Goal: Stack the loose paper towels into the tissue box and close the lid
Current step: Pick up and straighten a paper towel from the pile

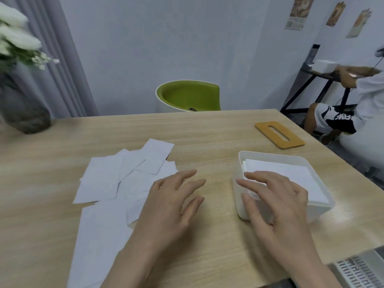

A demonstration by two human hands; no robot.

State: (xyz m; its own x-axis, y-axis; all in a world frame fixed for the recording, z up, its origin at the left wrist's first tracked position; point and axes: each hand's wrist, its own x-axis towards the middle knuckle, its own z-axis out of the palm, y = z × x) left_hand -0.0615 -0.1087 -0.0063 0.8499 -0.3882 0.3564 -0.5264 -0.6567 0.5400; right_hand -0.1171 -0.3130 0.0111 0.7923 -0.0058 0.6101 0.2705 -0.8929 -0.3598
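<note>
A vase (25,109) of white flowers stands at the table's (207,129) far left corner, well left of the box (245,196). Loose towels (116,179) lie scattered on the table left of the box. The left hand (172,200) hovers between towels and box, fingers spread and relaxed, holding nothing. The right hand (276,204) rests over the box's near left corner, fingers straight. More towels (291,173) lie stacked inside the box. The lid (279,134) lies beyond the box.

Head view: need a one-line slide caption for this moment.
Right hand rests on the open tissue box holding stacked towels, left hand nears loose paper towels; wooden lid lies aside.
</note>
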